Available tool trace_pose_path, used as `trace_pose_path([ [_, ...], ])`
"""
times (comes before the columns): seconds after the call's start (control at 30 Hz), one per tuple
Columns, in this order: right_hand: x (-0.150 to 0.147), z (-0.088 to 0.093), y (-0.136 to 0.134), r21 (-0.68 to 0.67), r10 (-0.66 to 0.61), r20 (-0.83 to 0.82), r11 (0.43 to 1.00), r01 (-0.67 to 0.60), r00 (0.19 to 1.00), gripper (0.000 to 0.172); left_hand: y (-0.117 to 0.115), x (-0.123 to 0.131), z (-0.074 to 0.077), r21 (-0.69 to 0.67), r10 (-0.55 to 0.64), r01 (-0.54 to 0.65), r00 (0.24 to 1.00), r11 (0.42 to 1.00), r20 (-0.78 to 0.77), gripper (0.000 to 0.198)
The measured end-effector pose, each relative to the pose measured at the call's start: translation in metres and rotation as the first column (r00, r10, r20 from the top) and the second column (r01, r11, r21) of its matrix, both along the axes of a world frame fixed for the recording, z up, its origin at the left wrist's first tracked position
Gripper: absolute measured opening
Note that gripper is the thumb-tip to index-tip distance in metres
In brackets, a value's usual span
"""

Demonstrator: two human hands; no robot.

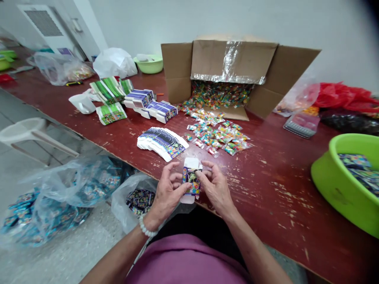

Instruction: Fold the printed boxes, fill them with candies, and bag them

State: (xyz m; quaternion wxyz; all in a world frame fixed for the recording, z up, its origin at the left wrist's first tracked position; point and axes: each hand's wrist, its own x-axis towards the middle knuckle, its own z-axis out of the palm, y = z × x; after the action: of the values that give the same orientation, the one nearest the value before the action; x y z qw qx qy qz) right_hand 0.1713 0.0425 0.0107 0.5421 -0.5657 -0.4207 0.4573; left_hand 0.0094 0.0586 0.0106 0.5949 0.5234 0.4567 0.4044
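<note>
Between my two hands, over the table's front edge, is a small printed carton point(192, 179) with a dark picture and white end flaps folded out. My left hand point(170, 187) grips its left side, thumb on the front. From the right, my right hand point(215, 185) holds it with the thumb pressed near its upper front. A fanned stack of flat cartons point(162, 142) lies just beyond my left hand. Past the carton spreads a pile of wrapped candies point(220, 136), spilling from an open cardboard box point(233, 59) lying on its side.
Green and purple carton bundles point(111, 112) and a white mug point(83, 103) stand at the left. On the right sits a green basin point(340, 185) with packets inside. Plastic bags of packets point(62, 209) rest below the edge, near a white stool point(26, 130). Red bags point(343, 94) lie at back right.
</note>
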Motion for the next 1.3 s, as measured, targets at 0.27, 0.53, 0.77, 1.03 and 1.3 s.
trace_pose_path([
  [0.27, -0.005, -0.016, -0.003, 0.102, -0.011, -0.165, 0.994, 0.028, 0.986, 0.021, 0.002, 0.003, 0.003, -0.007, -0.076, 0.077, 0.994, 0.997, 0.082, 0.043],
  [0.53, 0.021, -0.003, 0.010, -0.053, 0.106, -0.209, 0.991, -0.119, 0.972, 0.033, 0.004, 0.006, 0.007, -0.086, -0.132, 0.138, 0.988, 0.987, 0.077, 0.025],
  [0.77, 0.024, 0.002, 0.004, 0.124, 0.144, 0.143, 0.979, -0.162, 0.979, 0.017, 0.002, 0.007, 0.001, -0.278, -0.088, 0.161, 0.962, 0.947, 0.259, 0.050],
  [1.03, 0.024, 0.009, 0.000, 0.093, 0.258, 0.227, 0.954, -0.285, 0.939, 0.023, 0.000, 0.020, -0.001, -0.551, -0.062, 0.233, 0.948, 0.801, 0.312, 0.056],
  [1.3, 0.025, 0.006, 0.009, -0.038, 0.286, 0.081, 0.958, -0.283, 0.955, 0.021, 0.002, 0.026, -0.002, -0.401, -0.153, 0.189, 0.981, 0.897, 0.119, 0.074],
])
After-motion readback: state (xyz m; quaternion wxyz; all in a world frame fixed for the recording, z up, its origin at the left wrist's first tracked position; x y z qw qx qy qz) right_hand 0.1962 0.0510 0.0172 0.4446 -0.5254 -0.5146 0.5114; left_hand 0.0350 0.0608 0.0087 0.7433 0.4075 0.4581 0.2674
